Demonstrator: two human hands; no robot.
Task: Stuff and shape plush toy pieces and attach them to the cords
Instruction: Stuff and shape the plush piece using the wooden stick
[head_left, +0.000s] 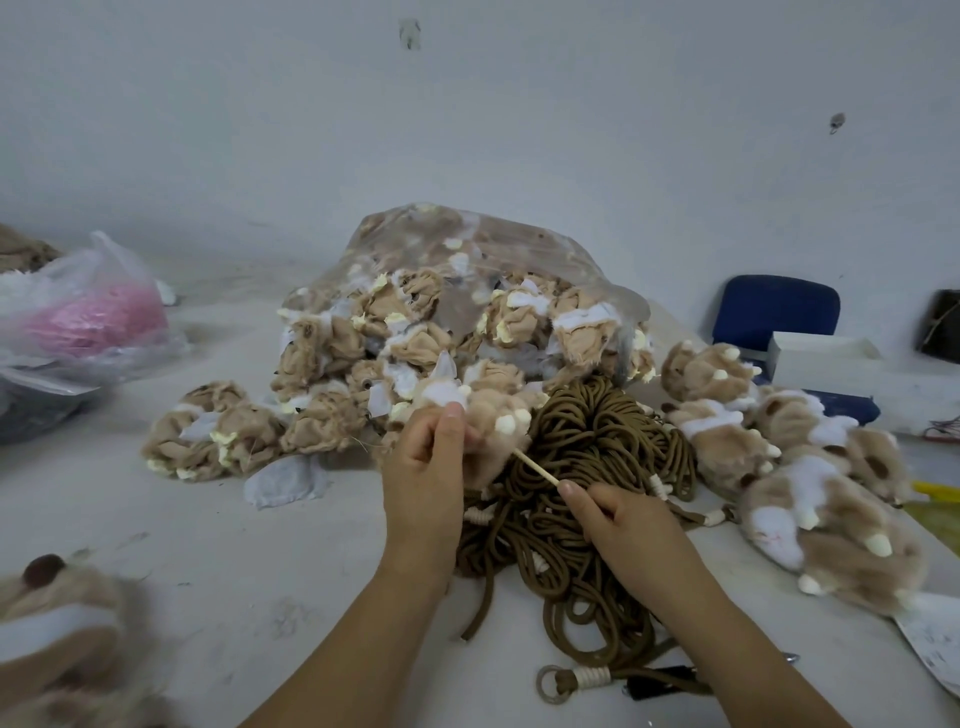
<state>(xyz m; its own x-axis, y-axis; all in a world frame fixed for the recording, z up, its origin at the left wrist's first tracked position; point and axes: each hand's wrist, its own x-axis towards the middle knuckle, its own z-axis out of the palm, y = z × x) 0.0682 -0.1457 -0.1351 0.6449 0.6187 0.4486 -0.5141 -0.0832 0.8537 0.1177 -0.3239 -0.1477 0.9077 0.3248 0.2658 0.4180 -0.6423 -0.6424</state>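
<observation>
Right hand (623, 525) pinches a thin pale wooden stick (535, 470). Stick's far end meets the tan-and-white furry plush piece (498, 423); can't tell if it's inside. Left hand (423, 467) grips that piece, thumb on top. Both are over the heap of dark brown braided cords (587, 519). Piece looks light, soft and squashy, so I'd hold the body near the opening, not the cream claws. Behind: clear plastic bag (467, 249) of limp unstuffed skins.
</observation>
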